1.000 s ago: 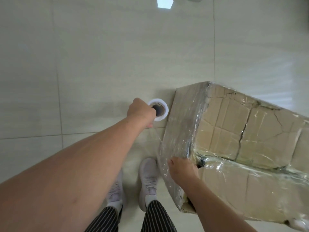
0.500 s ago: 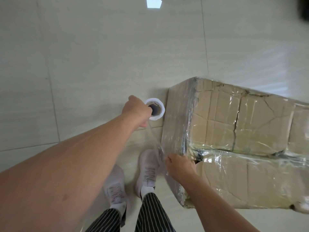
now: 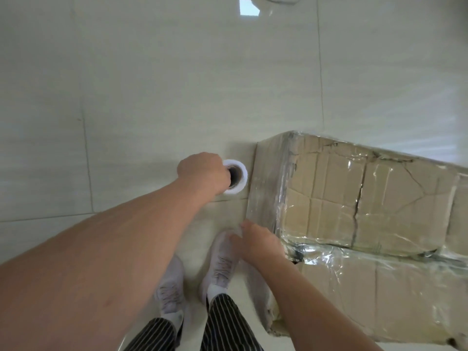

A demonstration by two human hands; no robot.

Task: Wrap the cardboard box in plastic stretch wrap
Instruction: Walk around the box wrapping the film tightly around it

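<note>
A large cardboard box (image 3: 379,203), cracked on top and partly covered in shiny clear film, stands on the floor at the right. My left hand (image 3: 202,173) grips a white roll of stretch wrap (image 3: 238,177) held upright just left of the box's near end. A thin sheet of film (image 3: 249,219) runs from the roll down to the box's end face. My right hand (image 3: 255,240) lies with straight fingers against the film at the box's left corner, its fingertips blurred.
Pale glossy floor tiles (image 3: 177,84) spread to the left and beyond the box. My feet in white sneakers (image 3: 220,264) stand just left of the box's end. A bright window reflection (image 3: 249,7) shows at the top.
My right hand has slid left off the box's top edge onto the film at the corner. The roll stays close to the box's end, and the view has shifted a little.
</note>
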